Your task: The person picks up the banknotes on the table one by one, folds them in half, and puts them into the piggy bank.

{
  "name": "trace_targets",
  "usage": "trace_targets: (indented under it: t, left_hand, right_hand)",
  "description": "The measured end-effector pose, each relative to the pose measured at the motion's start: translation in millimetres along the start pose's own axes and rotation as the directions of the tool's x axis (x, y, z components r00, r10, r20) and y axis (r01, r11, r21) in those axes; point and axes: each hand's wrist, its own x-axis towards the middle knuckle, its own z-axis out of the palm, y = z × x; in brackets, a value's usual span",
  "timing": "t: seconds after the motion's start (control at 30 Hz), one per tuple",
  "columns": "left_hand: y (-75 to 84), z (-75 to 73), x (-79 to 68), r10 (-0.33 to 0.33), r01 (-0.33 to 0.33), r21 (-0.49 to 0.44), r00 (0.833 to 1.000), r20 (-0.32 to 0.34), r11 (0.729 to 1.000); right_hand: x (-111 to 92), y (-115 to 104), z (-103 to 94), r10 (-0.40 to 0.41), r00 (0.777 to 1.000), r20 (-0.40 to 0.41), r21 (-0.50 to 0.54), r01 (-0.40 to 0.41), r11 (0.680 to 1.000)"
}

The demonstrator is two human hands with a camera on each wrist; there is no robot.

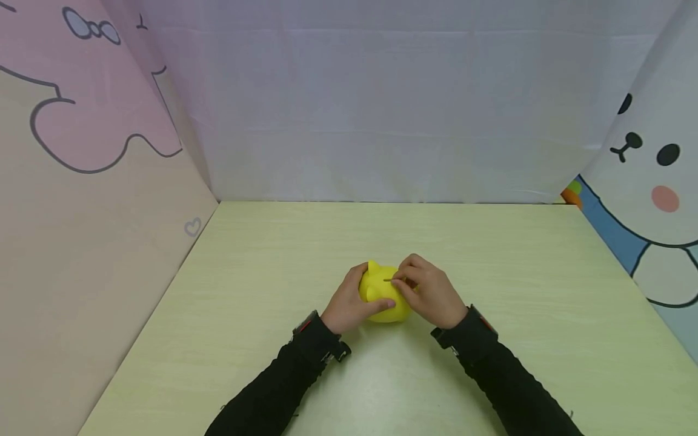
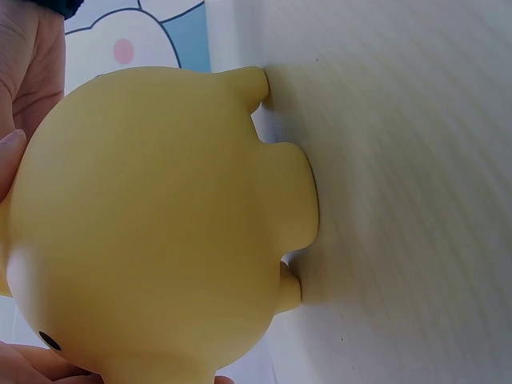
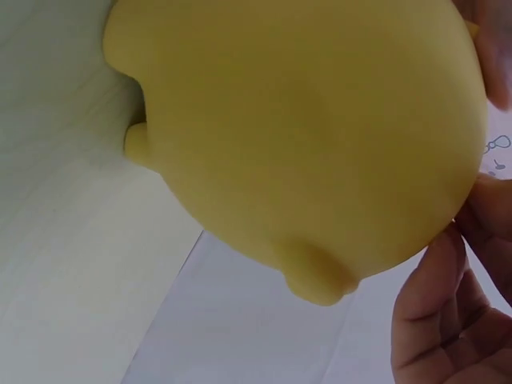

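A yellow piggy bank (image 1: 380,313) stands upright on its short legs, a small dark eye (image 2: 50,341) showing in the left wrist view. My left hand (image 1: 351,301) grips its face end, thumb along the near side and fingers on the far side. On its back is a narrow dark slot (image 1: 387,280). Right at the slot's end, my right hand (image 1: 432,292) holds thumb and index finger pinched together, the other fingers curled; they (image 3: 436,292) touch the bank's top in the right wrist view. I cannot tell whether something thin is between those fingertips.
The bank is on a pale wood-grain table (image 1: 262,254). Behind it hangs a white sheet (image 1: 414,109). Cartoon-printed sheets flank it, a pink and beige one (image 1: 93,242) on the left and a bear print (image 1: 654,200) on the right. Both wrists wear dark bands.
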Motion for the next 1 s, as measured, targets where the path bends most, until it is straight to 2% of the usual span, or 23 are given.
trace_targets:
  t: [0.43, 0.7, 0.9, 1.0]
  left_hand:
    - [-2.8, -0.6, 0.9, 0.012, -0.012, -0.034, 1.0, 0.009, 0.999]
    - [-4.5, -1.1, 1.9, 0.015, -0.014, -0.039, 1.0, 0.016, 0.999]
    - [-3.8, -1.8, 1.8, 0.015, -0.014, -0.043, 1.0, 0.023, 0.999]
    - [-3.8, -3.0, 2.4, 0.026, -0.026, -0.001, 1.0, 0.016, 1.0]
  right_hand:
    - [4, 0, 0.6, 0.013, 0.999, 0.037, -0.022, -0.012, 1.0]
    - [4, 2, -2.2, 0.063, 0.996, 0.057, 0.041, -0.066, 0.997]
    - [8, 4, -8.5, 0.048, 0.999, 0.014, 0.077, -0.049, 0.996]
    - [10, 7, -11.3, 0.034, 0.999, -0.031, 0.072, -0.032, 0.997]
